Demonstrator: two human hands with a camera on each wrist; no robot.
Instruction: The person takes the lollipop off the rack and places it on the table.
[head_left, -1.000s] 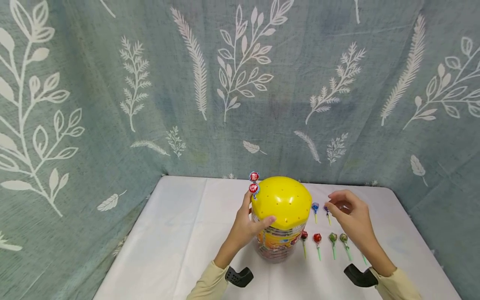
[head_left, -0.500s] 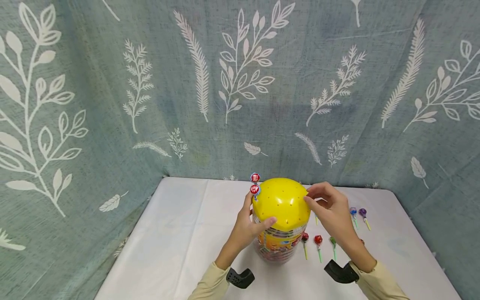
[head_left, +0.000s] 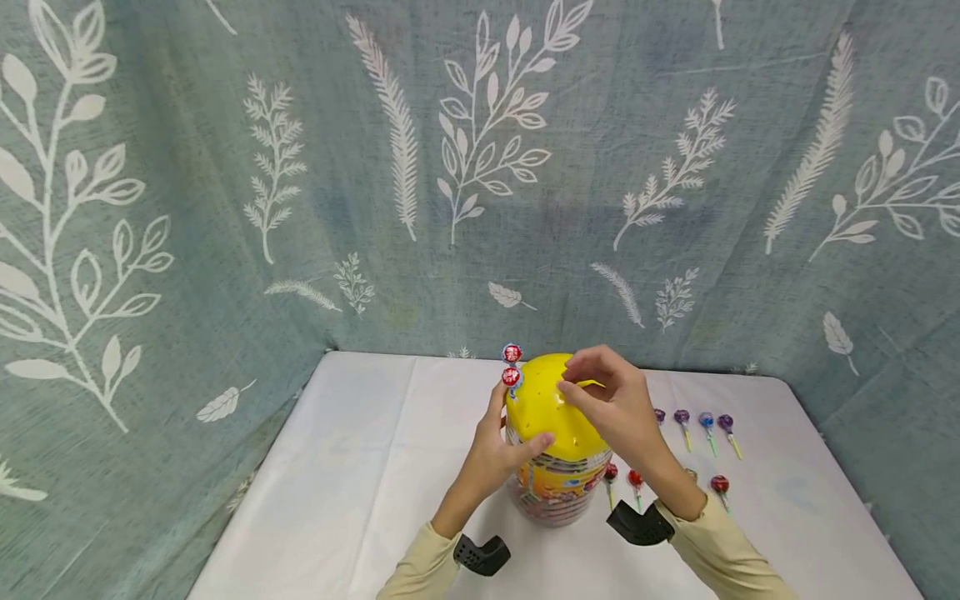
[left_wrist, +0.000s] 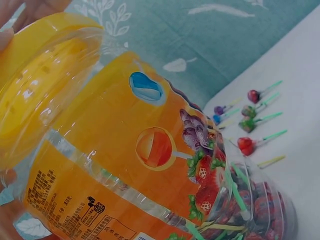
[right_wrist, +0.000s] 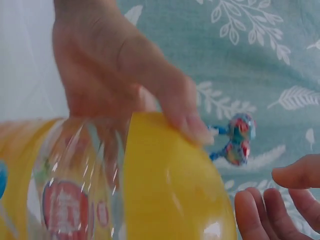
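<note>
A clear plastic lollipop jar (head_left: 558,483) with an orange, fruit-printed label stands upright at mid-table. Its domed yellow lid (head_left: 536,408) is dotted with small holes. My left hand (head_left: 491,458) grips the jar at the lid, thumb over the near side. Two lollipops (head_left: 512,367) in red and blue wrappers stick up at the lid's left edge, just beyond the left fingertips. Over the right part of the lid hovers my right hand (head_left: 618,408), fingers bent, thumb apart from them. In the right wrist view its fingers (right_wrist: 275,215) hold nothing. More lollipops (left_wrist: 265,210) lie inside the jar.
Right of the jar, wrapped lollipops lie in two rows on the white-covered table (head_left: 360,467): purple and blue ones (head_left: 707,421) behind, red ones (head_left: 720,483) and others in front, partly hidden by my right arm. A green leaf-patterned curtain (head_left: 420,283) hangs behind.
My right hand has moved left from the back row of lollipops to above the yellow lid. My left hand and the jar have stayed in place.
</note>
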